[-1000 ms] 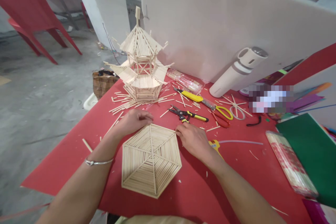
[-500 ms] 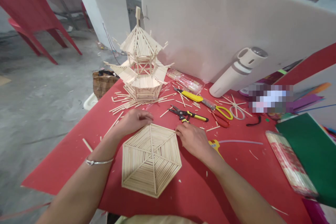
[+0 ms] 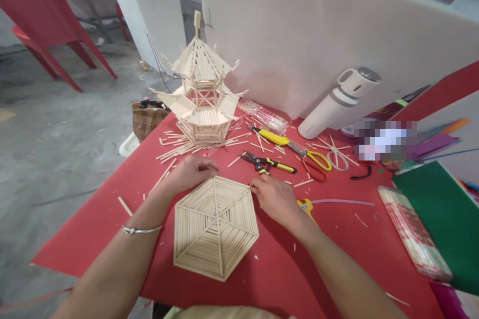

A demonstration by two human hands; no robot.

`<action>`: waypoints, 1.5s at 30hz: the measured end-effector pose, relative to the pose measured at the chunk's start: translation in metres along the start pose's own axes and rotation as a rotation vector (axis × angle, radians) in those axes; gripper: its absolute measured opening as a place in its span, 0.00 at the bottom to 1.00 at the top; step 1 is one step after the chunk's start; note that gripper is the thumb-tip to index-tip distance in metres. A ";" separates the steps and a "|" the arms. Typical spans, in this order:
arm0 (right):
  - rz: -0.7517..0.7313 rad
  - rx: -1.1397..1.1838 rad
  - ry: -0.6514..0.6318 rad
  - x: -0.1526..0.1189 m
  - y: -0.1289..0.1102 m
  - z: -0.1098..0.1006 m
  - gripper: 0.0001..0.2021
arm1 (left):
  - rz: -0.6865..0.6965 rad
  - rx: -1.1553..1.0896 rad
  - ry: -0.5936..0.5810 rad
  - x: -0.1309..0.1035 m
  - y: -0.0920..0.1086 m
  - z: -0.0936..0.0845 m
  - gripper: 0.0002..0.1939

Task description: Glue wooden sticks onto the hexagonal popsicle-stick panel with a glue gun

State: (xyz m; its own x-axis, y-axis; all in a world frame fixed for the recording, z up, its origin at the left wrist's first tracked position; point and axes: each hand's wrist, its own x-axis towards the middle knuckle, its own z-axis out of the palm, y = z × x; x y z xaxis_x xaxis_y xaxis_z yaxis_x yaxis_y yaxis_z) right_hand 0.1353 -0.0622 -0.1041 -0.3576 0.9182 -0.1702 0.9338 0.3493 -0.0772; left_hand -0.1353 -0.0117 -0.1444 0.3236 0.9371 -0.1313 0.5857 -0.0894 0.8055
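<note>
Located directly in front of both hands on one red tabletop (image 3: 277, 279): one hexagonal stick panel (image 3: 198, 234), lying flat, divided by ribs into six triangular sections. Positioned at its two far corners: one left hand (image 3: 192, 172), fingers curled, and one right hand (image 3: 275, 198), fingertips bunched at the corner. Firmness of grip: cannot tell for either. Fitted on the left wrist: one bracelet (image 3: 142, 231).

Beyond the left hand: one stick pagoda model (image 3: 205, 117), upright, with two roof tiers, and many loose sticks (image 3: 183, 148) around its base, too many to count reliably. Just beyond the right hand: one pair of pliers (image 3: 262, 161). Farther out: one utility knife (image 3: 273, 137) and one pair of yellow-handled scissors (image 3: 318, 159). Partly hidden by the right forearm: one yellow glue gun (image 3: 306, 205), with one glue stick (image 3: 344, 203) extending rightward.

Stick packs, total two: one wrapped pack (image 3: 264, 113) beyond both hands, one larger pack (image 3: 415, 234) well right of the right hand, beside one green board (image 3: 441, 219). Beyond and right of the right hand: one flask (image 3: 329, 107), tilted against one pale panel (image 3: 269, 25).
</note>
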 end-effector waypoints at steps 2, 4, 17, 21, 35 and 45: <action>-0.004 -0.003 -0.001 0.000 0.000 0.000 0.11 | 0.002 0.009 -0.002 0.000 0.001 0.000 0.11; -0.007 -0.007 -0.004 0.000 0.000 0.001 0.11 | 0.005 0.014 -0.006 0.000 0.001 -0.001 0.11; -0.041 -0.011 0.095 -0.013 0.012 -0.028 0.09 | 0.603 0.329 0.241 0.002 0.075 0.031 0.07; -0.037 0.024 0.145 -0.022 0.015 -0.038 0.08 | 0.513 0.515 0.100 0.003 0.101 0.055 0.08; -0.146 0.018 0.298 -0.023 0.013 -0.041 0.08 | 0.412 0.385 0.141 -0.005 0.100 0.058 0.14; 0.077 -0.003 0.193 0.026 0.062 -0.018 0.31 | 0.068 -0.366 0.401 0.000 0.077 0.023 0.19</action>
State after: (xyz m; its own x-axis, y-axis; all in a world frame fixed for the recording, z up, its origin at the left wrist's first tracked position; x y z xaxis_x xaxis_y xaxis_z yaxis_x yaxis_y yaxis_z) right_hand 0.1839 -0.0129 -0.0952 -0.2764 0.9609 0.0155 0.9585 0.2768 -0.0680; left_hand -0.0733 -0.0261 -0.0958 0.0011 0.9949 0.1009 0.2534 -0.0979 0.9624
